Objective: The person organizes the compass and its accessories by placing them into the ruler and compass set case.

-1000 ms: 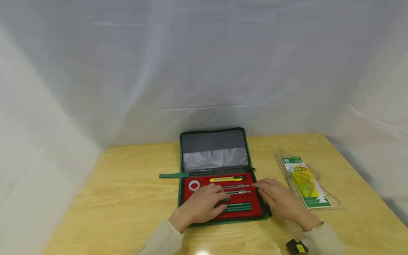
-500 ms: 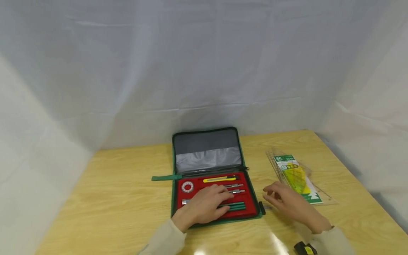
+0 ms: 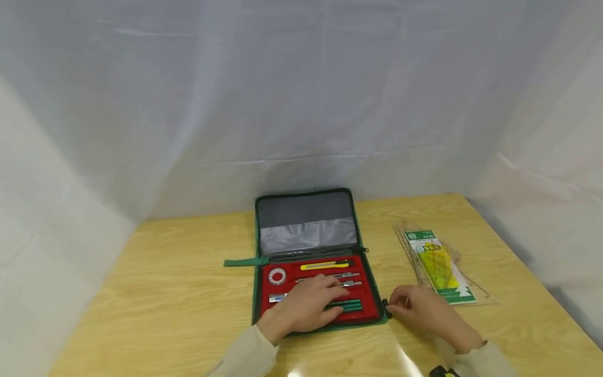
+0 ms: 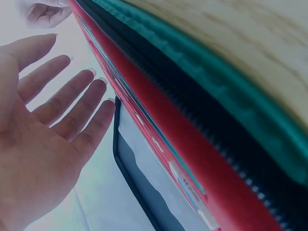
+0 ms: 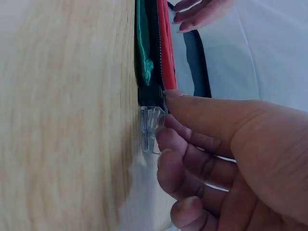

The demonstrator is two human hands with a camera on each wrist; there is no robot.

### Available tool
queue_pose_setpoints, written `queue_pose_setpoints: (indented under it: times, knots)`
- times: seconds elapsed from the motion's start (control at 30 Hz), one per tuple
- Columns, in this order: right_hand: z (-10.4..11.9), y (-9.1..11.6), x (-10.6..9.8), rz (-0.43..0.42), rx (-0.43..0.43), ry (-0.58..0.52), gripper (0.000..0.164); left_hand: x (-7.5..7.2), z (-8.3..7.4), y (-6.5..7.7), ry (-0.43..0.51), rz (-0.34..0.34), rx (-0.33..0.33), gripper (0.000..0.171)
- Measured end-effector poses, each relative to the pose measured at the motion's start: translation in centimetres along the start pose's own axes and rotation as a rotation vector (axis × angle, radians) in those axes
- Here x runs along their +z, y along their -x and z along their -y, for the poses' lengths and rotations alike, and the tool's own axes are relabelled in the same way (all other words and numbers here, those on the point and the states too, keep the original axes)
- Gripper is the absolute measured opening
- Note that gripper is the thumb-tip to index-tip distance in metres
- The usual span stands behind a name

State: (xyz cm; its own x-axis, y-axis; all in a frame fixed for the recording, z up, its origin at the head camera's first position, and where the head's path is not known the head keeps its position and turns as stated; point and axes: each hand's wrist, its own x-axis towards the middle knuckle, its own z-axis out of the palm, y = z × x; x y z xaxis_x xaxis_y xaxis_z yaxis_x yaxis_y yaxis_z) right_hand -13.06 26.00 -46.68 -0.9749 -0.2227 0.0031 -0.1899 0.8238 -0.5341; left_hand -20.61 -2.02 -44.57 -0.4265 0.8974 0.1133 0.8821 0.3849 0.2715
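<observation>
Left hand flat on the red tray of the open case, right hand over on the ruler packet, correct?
Not quite. The left hand does lie flat on the red tray, but the head view shows the right hand at the case's zipper pull, not on the ruler packet.

Light wooden table (image 3: 179,272) carrying an open green zip case (image 3: 314,262) with red tray at centre, and a packaged set of clear rulers (image 3: 438,264) lying flat to its right.

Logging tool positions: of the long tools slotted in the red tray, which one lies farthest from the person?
The yellow utility knife, in the slot nearest the hinge; the silver compasses and green pencils lie closer, partly under the left hand.
</observation>
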Motion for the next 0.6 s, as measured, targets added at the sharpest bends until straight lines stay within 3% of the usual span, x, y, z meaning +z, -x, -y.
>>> queue_pose_setpoints:
  times: [0.2, 0.43, 0.6]
  knots:
    - [0.2, 0.24, -0.04, -0.008, 0.063, -0.007, 0.018, -0.18, 0.19, 0.45, 0.002, -0.001, -0.018, 0.032]
    - [0.37, 0.66, -0.12, 0.01, 0.037, -0.054, 0.016, -0.36, 0.2, 0.8, -0.005, -0.008, -0.029, 0.031]
    - [0.64, 0.84, -0.13, -0.016, 0.083, -0.07, 0.016, -0.31, 0.33, 1.02, 0.003, -0.01, -0.035, 0.03]
